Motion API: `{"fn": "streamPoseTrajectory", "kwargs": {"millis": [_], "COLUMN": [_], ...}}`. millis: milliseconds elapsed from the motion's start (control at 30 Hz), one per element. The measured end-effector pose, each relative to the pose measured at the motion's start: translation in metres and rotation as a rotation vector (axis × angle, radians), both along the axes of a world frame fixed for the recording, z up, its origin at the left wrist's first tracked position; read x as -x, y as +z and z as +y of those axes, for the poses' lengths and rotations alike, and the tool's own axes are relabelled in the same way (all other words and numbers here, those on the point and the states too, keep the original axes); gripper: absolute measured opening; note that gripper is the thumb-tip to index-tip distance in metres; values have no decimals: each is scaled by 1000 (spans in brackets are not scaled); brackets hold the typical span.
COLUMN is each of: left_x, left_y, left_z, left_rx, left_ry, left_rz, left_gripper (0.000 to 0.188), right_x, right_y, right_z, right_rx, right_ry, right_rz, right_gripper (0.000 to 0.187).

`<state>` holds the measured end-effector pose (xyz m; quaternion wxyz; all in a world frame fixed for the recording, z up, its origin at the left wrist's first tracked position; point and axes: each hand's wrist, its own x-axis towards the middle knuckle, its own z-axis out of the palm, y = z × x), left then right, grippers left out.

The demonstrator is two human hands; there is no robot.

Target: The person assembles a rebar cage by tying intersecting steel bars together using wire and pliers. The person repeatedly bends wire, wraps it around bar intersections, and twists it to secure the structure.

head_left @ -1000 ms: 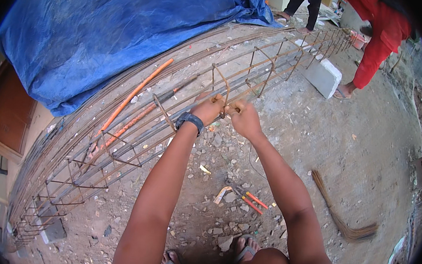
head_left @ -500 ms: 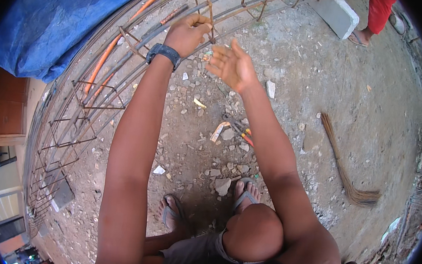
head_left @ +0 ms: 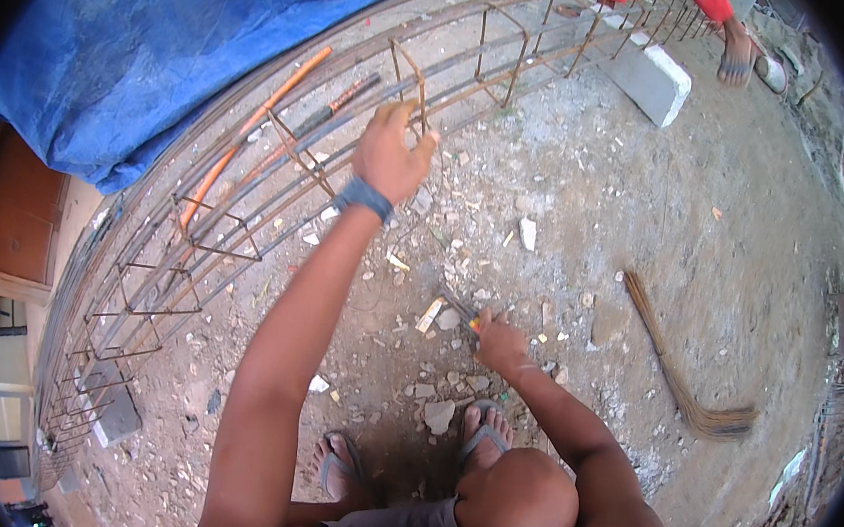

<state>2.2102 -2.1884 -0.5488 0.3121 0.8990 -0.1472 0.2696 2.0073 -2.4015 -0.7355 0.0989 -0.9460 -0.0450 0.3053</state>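
A long cage of steel rebar (head_left: 349, 122) curves across the ground, its thin square stirrups spaced along the rods. My left hand (head_left: 390, 165), with a dark wristwatch (head_left: 364, 198), is curled over a rod beside one rusty stirrup (head_left: 419, 81), thumb and fingers on either side. Nearer to me, my right hand (head_left: 505, 346) is closed round the handles of a pair of pincers (head_left: 458, 309) with yellow on the grips. The pincers' dark jaws point toward the upper left, and most of the handles are hidden by my fingers.
A blue tarp (head_left: 180, 52) drapes at the upper left. One orange rod (head_left: 253, 128) lies along the cage. A pale block (head_left: 659, 83) and another person's foot (head_left: 736, 60) are at the upper right. A stick broom (head_left: 679, 371) lies right; rubble (head_left: 439, 416) surrounds my sandalled feet.
My right hand has left the cage, come down toward me and taken hold of the pincers on the ground. My left hand stays at the stirrup. The other person's foot has shifted.
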Motion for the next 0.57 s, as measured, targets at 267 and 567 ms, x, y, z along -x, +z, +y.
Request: {"fn": "streamPoseTrajectory", "kwargs": {"millis": [267, 567], "left_x": [76, 72], "left_y": [-60, -106], "left_z": [-53, -31], "left_rx": [755, 1313], "left_ry": [-81, -288], "left_rz": [437, 990], "left_gripper": [42, 39], "right_x": [-1, -57], "right_y": [5, 147], "right_z": [-40, -36], "right_rx": [-680, -1144], "right_ry": [-400, -463], "right_rz": [545, 203], "right_gripper": [44, 55]}}
